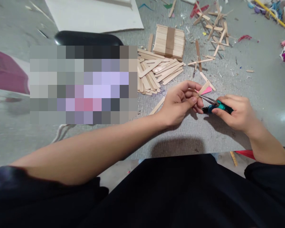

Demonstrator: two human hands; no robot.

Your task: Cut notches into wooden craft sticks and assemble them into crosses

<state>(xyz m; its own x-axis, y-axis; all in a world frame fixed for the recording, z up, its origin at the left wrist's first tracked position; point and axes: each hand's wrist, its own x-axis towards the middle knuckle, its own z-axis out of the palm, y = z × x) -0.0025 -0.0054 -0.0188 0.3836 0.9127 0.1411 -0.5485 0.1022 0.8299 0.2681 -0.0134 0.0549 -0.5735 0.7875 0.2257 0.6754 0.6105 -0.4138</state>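
Loose sticks [154, 71] lie near a banded bundle [177, 41]; rightward, the left hand [179, 103] pinches a wooden stick [204, 87], met at its lower end by pliers [220, 105], grasped in the right hand [237, 110] over the gray table [266, 98].

Count at one counter [263, 91]: two hands, one tool, many sticks.
Left hand [181, 103], right hand [237, 110]; pliers [222, 106], one pair. Held stick [204, 87], one. Banded bundle [178, 42], one, with one brown band [170, 39]. Loose pile [169, 71], one, well over ten sticks, overlap blocks exact figure. Short broken piece [250, 71], one. Pink piece [207, 90], one. Yellow cord [273, 14], one.
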